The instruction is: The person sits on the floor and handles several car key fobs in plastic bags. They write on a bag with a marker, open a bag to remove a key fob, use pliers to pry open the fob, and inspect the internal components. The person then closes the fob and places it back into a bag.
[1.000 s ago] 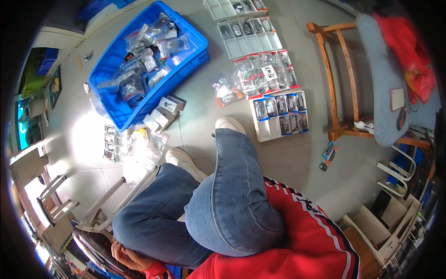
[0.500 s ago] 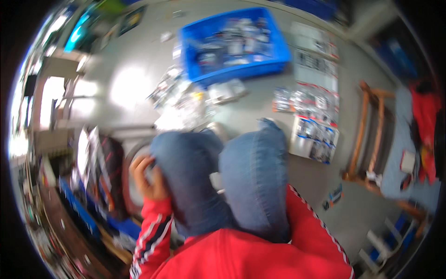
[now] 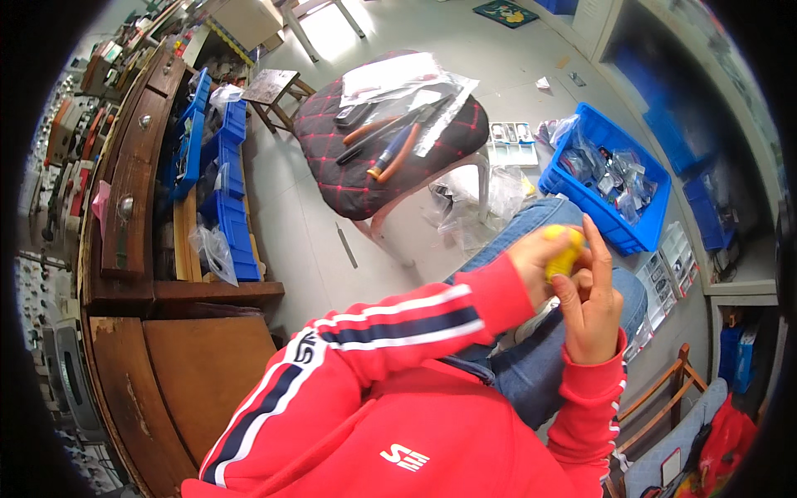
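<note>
My left hand point(image 3: 535, 259) and my right hand point(image 3: 591, 309) meet above my blue-jeaned knees point(image 3: 531, 365). Between them is a small yellow object point(image 3: 564, 254). The left hand's fingers curl around it from the left. The right hand closes on it from the right, with one finger stretched up past it. What the yellow object is cannot be made out, since the fingers hide most of it. Both arms wear red sleeves with white and dark stripes.
A stool with a dark red-checked cushion point(image 3: 332, 170) carries bagged hand tools point(image 3: 398, 133). A blue crate point(image 3: 618, 228) of bagged parts, a clear compartment box point(image 3: 512, 143) and loose plastic bags lie on the floor. A wooden cabinet point(image 3: 124, 191) with blue bins point(image 3: 228, 220) stands left, a wooden chair point(image 3: 664, 398) lower right.
The view has swung round to the left toward the stool and cabinet. My left hand came up from beside my thigh, and both hands now meet on a yellow object.
</note>
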{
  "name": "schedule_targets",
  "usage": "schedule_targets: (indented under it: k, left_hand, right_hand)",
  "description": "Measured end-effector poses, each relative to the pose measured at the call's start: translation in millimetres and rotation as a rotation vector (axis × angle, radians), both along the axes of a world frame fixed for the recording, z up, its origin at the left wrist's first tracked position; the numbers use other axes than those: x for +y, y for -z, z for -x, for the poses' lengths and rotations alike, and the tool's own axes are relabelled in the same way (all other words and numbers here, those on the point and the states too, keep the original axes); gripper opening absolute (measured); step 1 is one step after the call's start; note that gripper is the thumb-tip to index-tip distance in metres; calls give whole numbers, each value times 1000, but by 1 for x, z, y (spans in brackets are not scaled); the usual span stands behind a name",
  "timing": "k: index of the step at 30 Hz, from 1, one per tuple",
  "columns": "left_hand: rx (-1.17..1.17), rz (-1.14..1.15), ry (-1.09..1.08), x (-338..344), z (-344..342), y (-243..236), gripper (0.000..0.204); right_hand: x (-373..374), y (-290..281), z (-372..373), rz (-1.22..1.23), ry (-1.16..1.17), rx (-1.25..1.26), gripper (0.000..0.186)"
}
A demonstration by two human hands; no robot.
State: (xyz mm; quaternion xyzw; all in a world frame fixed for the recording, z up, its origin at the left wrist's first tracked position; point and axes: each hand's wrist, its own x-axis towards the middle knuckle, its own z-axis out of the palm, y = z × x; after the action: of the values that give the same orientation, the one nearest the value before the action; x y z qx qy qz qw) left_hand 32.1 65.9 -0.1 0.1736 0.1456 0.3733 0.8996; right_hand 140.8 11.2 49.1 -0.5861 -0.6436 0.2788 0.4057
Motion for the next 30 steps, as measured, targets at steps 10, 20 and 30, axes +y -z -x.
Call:
schedule_targets:
  k: [10, 20, 30]
  left_hand:
    - [2222, -1833, -710, 138, 226, -8, 35]
    - [2082, -2015, -515, 121, 258, -52, 40]
    - [1482, -1717, -169, 44, 14, -35, 33]
  right_hand:
    - [-38, 27, -16, 97, 240, 166, 53]
    - [-127, 55, -120, 158, 787, 338, 37]
    - [-131, 210, -236, 231, 1117, 130, 28]
